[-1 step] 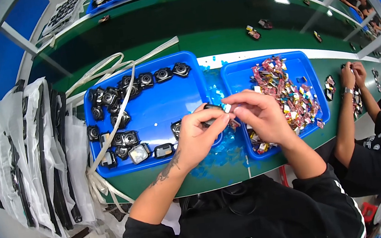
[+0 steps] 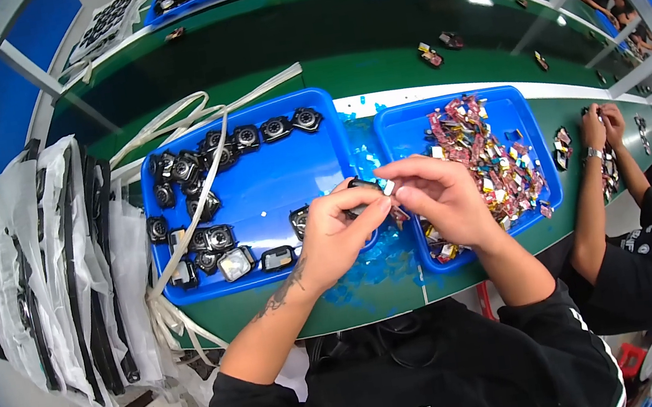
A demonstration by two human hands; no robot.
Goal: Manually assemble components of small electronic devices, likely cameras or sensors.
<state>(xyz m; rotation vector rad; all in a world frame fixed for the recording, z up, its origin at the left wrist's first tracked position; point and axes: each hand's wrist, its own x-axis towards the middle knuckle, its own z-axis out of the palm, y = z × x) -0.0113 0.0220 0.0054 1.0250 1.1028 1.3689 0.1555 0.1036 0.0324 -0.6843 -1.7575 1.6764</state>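
Between the two blue trays my left hand [image 2: 337, 231] is closed around a black watch case [image 2: 362, 185], mostly hidden by the fingers. A small white piece [image 2: 388, 187] with a bit of blue sticks out at the case's right end. My right hand [image 2: 447, 198] meets it there, thumb and forefinger curled in a pinch around that end; whatever lies between the fingertips is too small to make out. Several black watch cases [image 2: 246, 137] line the edges of the left blue tray [image 2: 272, 179]. The right blue tray [image 2: 405, 126] holds a heap of small reddish circuit parts [image 2: 498, 169].
Blue film scraps [image 2: 367, 281] litter the green bench between the trays. A pale strap [image 2: 201, 214] crosses the left tray. Bagged sheets [image 2: 58, 269] stand at far left. Beyond runs a green conveyor [image 2: 302, 43] with scattered parts. A co-worker's hands [image 2: 603, 127] work at right.
The whole view has shifted very slightly left. My right thumb and forefinger sit a little further apart around the end of the watch case; my left hand keeps its hold.
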